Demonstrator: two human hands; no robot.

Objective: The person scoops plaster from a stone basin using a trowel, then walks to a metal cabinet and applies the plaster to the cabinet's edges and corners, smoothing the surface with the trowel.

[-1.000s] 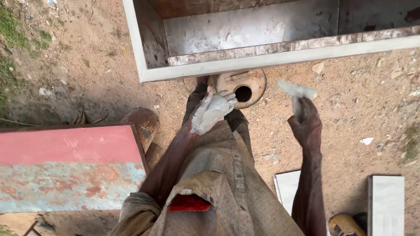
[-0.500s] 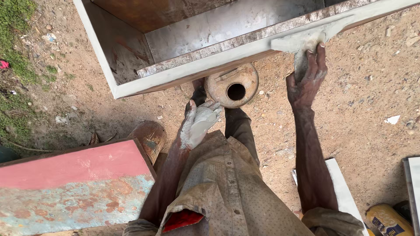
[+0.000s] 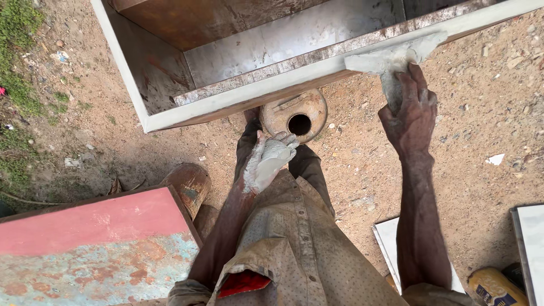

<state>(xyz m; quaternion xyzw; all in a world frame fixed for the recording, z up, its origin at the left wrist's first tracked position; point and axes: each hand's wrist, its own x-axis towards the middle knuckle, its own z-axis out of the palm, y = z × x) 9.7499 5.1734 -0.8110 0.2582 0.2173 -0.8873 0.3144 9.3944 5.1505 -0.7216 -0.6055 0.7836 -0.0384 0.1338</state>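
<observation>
My right hand [image 3: 411, 110] grips the handle of a putty knife [image 3: 391, 56] whose wide blade, smeared with grey filler, lies against the pale rim of a large open metal box [image 3: 249, 93]. My left hand [image 3: 269, 161] is held near my waist, its palm and fingers coated in a lump of grey filler [image 3: 275, 156]. A rusty round tin [image 3: 294, 116] with a dark hole in its top stands on the dirt just below the box, between my two hands.
A red and pale blue worn metal panel [image 3: 96, 249] lies at the lower left beside a rusty cylinder [image 3: 187, 184]. White panels [image 3: 530, 243] and a yellow container [image 3: 496, 289] sit at the lower right. Sandy ground with pebbles surrounds everything; grass at left.
My right hand carried the putty knife up and to the right onto the box rim. The view shifted closer to the box. My left hand stayed at my waist with the filler.
</observation>
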